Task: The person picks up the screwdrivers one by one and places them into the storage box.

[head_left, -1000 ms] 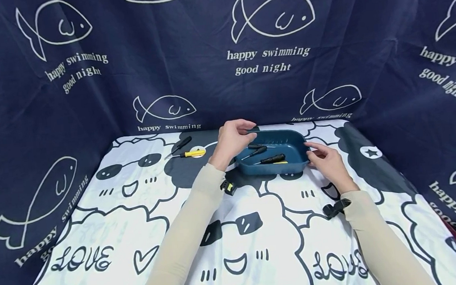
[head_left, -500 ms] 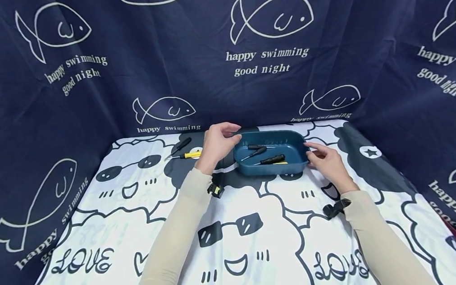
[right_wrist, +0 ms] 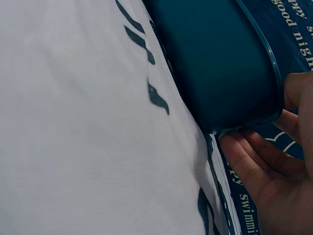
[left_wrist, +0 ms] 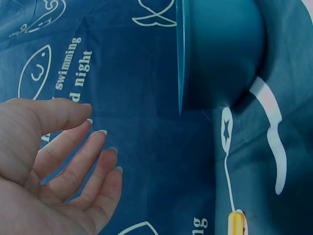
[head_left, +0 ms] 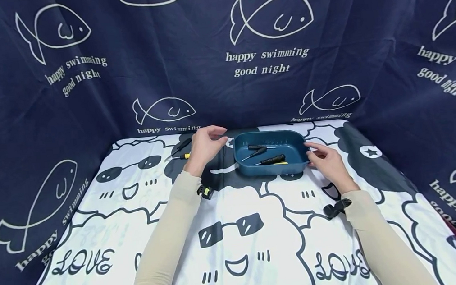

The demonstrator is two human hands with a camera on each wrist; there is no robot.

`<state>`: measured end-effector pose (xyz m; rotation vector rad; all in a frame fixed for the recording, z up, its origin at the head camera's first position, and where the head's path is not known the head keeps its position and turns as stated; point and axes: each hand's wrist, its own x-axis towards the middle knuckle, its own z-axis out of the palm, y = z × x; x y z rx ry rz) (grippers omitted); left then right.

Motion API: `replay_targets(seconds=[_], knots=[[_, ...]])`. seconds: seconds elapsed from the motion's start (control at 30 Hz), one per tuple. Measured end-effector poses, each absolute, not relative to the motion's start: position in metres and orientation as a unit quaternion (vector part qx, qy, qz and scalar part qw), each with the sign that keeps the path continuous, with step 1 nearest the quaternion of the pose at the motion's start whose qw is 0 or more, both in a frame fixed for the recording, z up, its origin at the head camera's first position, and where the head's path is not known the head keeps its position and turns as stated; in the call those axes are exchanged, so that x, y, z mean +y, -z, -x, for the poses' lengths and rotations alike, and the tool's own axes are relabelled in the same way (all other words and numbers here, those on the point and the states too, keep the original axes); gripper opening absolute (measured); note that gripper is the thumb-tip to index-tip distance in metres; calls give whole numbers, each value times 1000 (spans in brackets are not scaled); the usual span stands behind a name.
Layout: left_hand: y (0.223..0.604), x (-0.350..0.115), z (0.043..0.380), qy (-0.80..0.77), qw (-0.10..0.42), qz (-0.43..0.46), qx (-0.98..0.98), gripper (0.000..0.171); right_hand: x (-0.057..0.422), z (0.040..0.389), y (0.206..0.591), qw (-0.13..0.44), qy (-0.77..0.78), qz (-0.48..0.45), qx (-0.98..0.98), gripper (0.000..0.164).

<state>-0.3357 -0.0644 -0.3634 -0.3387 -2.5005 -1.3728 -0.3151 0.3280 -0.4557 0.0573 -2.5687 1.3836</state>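
Note:
A dark teal plastic basin (head_left: 271, 170) stands toward the back of the table. Several screwdrivers lie in it, among them a thick black-handled screwdriver (head_left: 273, 160) with a strip of yellow beside it. At its right end my right hand (head_left: 329, 165) holds the wall, fingers low against the base and thumb by the rim. My left hand (head_left: 203, 149) hovers left of the basin, holding nothing, fingers loosely bent. Behind that hand lie a black screwdriver (head_left: 184, 144) and a yellow-handled screwdriver (head_left: 187, 156), the latter partly hidden; its yellow handle (left_wrist: 235, 223) enters the left wrist view.
A white and dark-grey printed cloth (head_left: 237, 250) covers the table. Navy fabric (head_left: 219, 48) with fish drawings hangs behind it and at both sides. A dark wrist strap (head_left: 337, 207) sits on the right forearm.
My left hand has moved left from above the basin's left rim toward the screwdrivers on the table, now covering much of the yellow handle. The right hand and basin stay put.

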Motion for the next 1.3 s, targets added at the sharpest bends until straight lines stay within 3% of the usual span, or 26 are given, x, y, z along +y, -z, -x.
replay_targets(seconds=[0.33,0.9,1.3], knots=[[373,-88,347,469,141,92,-867,25,329,317,456,114,-470,-22,-875,44],[398,-117,368,495,109,47,-861,28,332,314,457,103,-466,-21,-879,46],[423,-132,380,430,79,-3,-900,30,331,316,457,100,-466,-21,-879,48]])
